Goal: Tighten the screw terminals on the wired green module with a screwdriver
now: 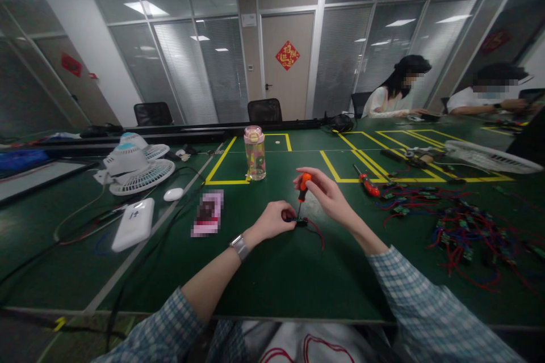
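On the green tabletop, my left hand (276, 220) pinches a small green circuit board (302, 222) at its left end. A red wire (319, 232) curls off the board to the right. My right hand (326, 190) grips the orange and black handle of a screwdriver (305, 182), which stands nearly upright with its tip down at the board. Whether the tip sits in a screw is too small to tell. Beyond my right hand lies a second screwdriver (369, 184) with a red handle.
A heap of wired circuit boards (464, 227) spreads at the right. A water bottle (255, 153) stands behind my hands. To the left are a pink card-like item (208, 212), a white power bank (134, 224), a white oval case (174, 194) and a fan (136, 164). Two people sit at the far right.
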Motion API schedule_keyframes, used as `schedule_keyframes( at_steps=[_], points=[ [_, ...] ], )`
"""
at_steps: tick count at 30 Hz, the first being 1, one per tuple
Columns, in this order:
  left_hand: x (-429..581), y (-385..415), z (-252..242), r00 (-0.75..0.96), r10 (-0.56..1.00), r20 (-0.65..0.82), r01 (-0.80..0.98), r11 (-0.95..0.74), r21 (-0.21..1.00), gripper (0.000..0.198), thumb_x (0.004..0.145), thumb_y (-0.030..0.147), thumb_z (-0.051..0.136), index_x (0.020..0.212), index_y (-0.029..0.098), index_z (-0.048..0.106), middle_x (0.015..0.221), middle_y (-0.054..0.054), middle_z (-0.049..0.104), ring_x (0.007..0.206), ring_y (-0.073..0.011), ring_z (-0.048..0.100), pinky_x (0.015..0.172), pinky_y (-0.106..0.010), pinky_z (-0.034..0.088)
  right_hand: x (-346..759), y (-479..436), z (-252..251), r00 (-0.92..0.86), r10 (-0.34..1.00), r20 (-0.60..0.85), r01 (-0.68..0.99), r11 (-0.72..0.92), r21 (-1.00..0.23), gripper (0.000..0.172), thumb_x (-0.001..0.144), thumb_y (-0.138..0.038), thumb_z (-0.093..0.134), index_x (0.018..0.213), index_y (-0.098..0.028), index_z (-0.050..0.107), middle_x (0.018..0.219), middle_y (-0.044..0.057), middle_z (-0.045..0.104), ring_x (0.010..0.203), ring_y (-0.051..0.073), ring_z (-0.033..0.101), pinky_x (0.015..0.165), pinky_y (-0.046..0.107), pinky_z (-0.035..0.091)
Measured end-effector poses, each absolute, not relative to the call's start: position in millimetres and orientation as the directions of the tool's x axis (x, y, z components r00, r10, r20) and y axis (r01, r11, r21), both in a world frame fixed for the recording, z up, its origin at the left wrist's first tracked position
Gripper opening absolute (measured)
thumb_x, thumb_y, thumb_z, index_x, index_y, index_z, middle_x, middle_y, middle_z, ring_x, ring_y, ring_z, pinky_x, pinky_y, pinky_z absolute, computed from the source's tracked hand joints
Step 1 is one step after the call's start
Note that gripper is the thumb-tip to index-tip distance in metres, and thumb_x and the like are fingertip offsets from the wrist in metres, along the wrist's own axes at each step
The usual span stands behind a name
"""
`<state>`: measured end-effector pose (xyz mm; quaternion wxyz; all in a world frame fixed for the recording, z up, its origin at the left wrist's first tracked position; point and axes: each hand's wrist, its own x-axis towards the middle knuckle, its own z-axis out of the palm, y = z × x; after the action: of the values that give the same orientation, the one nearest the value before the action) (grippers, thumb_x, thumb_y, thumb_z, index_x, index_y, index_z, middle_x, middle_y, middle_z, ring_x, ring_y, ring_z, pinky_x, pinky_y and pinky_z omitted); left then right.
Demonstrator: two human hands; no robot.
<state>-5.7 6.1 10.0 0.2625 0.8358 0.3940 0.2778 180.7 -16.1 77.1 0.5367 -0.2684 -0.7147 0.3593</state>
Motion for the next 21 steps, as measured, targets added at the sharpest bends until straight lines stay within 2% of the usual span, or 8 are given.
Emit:
schedule_keyframes(
  at_steps=[7, 16, 21],
  points=[
    [-6.7, 7.4, 11.2, 0.520, 0.831, 0.197, 0.507, -0.485, 0.713, 0.017, 0.073, 0.024, 0.069, 0.086, 0.013, 0.070, 0.079, -0.001, 0.066, 0.067, -0.0115, 0.054, 0.062, -0.021, 0.042, 182.4, -16.0, 76.0, -0.301, 0.769, 0.564, -0.023, 0.585, -0.811, 0.029, 0.095, -0.038, 0.051, 0.117, -0.022, 0.058, 0.103, 0.008, 0.065, 0.092, 0.019, 0.061, 0.078, 0.033, 0.053],
    [1.8, 2.5, 13.1, 0.507, 0.835, 0.212, 0.545, -0.502, 0.671, 0.018, 0.072, 0.027, 0.072, 0.086, 0.014, 0.071, 0.084, -0.003, 0.067, 0.073, -0.0142, 0.058, 0.067, -0.024, 0.044, 180.1, -17.3, 75.7, -0.293, 0.771, 0.565, -0.028, 0.584, -0.811, 0.028, 0.095, -0.038, 0.051, 0.117, -0.022, 0.058, 0.104, 0.008, 0.065, 0.092, 0.019, 0.062, 0.080, 0.035, 0.053],
    [2.3, 3.8, 13.5, 0.504, 0.839, 0.203, 0.521, -0.483, 0.704, 0.019, 0.072, 0.028, 0.073, 0.084, 0.013, 0.070, 0.080, -0.003, 0.067, 0.070, -0.0136, 0.058, 0.065, -0.023, 0.044, 179.6, -18.5, 76.2, -0.280, 0.774, 0.567, -0.029, 0.584, -0.811, 0.029, 0.094, -0.039, 0.052, 0.117, -0.022, 0.058, 0.103, 0.008, 0.065, 0.092, 0.019, 0.063, 0.078, 0.034, 0.053]
  ],
)
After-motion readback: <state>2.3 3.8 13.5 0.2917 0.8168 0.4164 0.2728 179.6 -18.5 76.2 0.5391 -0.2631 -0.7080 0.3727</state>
